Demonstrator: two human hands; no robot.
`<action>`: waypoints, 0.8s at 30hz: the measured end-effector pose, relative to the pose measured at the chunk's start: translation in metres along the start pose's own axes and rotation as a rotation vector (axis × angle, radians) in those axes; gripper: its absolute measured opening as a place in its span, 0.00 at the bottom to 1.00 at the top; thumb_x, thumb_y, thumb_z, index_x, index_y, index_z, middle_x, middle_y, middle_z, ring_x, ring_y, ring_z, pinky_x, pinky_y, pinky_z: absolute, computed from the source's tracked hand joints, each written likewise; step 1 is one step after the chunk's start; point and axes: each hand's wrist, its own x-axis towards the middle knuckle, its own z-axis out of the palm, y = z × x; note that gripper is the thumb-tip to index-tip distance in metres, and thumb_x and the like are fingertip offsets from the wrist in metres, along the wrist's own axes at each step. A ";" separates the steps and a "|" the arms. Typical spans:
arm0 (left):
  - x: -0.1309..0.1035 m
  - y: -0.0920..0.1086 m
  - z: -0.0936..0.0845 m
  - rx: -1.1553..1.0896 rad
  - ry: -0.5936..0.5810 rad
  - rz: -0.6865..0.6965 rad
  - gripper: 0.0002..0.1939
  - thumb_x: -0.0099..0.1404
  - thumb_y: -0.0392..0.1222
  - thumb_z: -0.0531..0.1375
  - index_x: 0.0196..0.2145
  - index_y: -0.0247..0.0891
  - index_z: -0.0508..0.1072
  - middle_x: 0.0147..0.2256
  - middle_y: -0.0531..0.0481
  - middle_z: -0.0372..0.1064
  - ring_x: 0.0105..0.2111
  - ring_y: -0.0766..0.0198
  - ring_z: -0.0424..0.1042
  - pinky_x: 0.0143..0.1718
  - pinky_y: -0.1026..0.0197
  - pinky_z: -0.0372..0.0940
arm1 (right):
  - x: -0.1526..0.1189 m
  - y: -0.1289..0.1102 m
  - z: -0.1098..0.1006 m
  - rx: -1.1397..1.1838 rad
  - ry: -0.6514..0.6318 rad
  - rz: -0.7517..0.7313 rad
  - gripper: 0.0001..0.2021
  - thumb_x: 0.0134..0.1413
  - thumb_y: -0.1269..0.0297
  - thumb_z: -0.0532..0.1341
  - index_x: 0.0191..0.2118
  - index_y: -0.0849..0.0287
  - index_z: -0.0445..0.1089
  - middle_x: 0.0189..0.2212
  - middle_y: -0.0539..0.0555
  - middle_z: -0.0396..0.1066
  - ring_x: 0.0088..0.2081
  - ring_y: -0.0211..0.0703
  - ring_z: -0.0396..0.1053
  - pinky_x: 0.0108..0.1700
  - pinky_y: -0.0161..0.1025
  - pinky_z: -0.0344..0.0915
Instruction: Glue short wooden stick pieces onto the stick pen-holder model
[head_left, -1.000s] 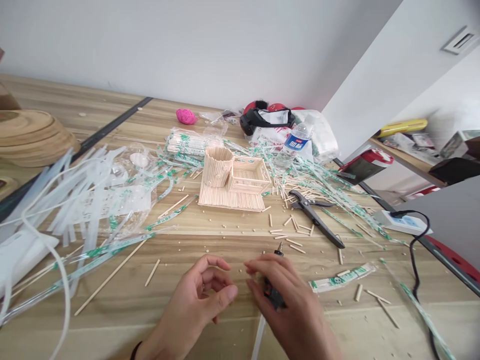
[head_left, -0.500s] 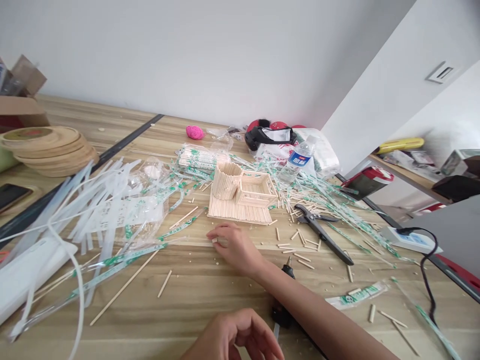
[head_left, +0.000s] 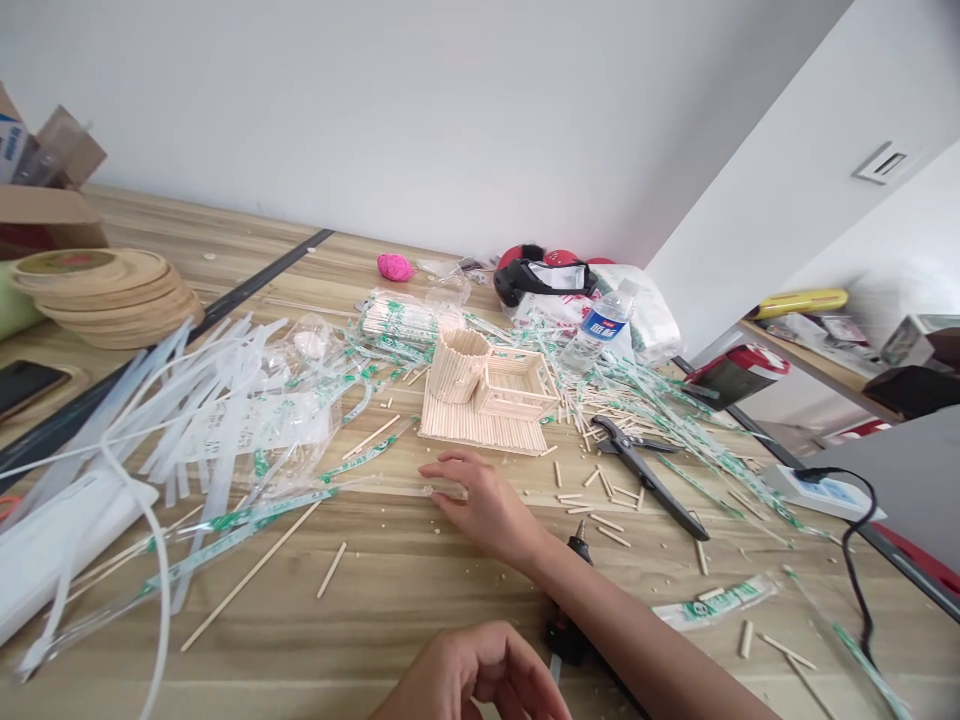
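My right hand (head_left: 484, 505) rests low over the table in front of a small stick model, thumb and fingers apart, holding nothing I can see. A tiny pale bit (head_left: 427, 490) lies by its thumb tip. The model has a flat stick base (head_left: 480, 428), a round stick tower (head_left: 459, 366) and a rectangular stick box (head_left: 517, 385). At the bottom edge my left hand (head_left: 480, 670) is loosely curved, with a gap between thumb and fingers and nothing visible in it. Under my right forearm lies a black glue gun (head_left: 574, 560), partly hidden, nozzle pointing away.
Pruning shears (head_left: 649, 480) and cut stick pieces lie to the right. A water bottle (head_left: 600, 325) stands behind them. Translucent glue sticks (head_left: 217, 410) and green-printed wrappers spread left. A power strip (head_left: 821, 490) sits at the right edge, and pink yarn (head_left: 395, 267) near the wall.
The thumb and fingers of my right hand have spread slightly, and the tiny bit now shows beside the thumb. My left hand stays nearly still. The view has shifted slightly.
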 end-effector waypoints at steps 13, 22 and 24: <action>-0.002 0.004 0.011 0.164 0.224 -0.052 0.07 0.50 0.35 0.61 0.30 0.37 0.73 0.27 0.55 0.68 0.26 0.68 0.65 0.24 0.69 0.54 | -0.020 -0.003 -0.038 -0.050 0.096 0.079 0.17 0.53 0.75 0.58 0.47 0.55 0.72 0.46 0.56 0.71 0.49 0.43 0.68 0.53 0.45 0.63; 0.000 0.006 0.013 0.207 0.201 -0.071 0.04 0.51 0.37 0.61 0.28 0.38 0.69 0.25 0.56 0.66 0.25 0.68 0.64 0.19 0.70 0.53 | -0.087 0.021 -0.081 -0.254 0.270 0.237 0.15 0.54 0.72 0.55 0.46 0.55 0.71 0.44 0.55 0.74 0.48 0.45 0.69 0.51 0.45 0.64; 0.001 0.005 0.012 0.203 0.194 -0.079 0.05 0.52 0.38 0.61 0.28 0.38 0.69 0.25 0.56 0.66 0.25 0.68 0.64 0.19 0.70 0.53 | -0.105 0.036 -0.093 -0.325 0.336 0.315 0.15 0.54 0.70 0.54 0.46 0.57 0.71 0.44 0.57 0.74 0.49 0.48 0.68 0.51 0.49 0.63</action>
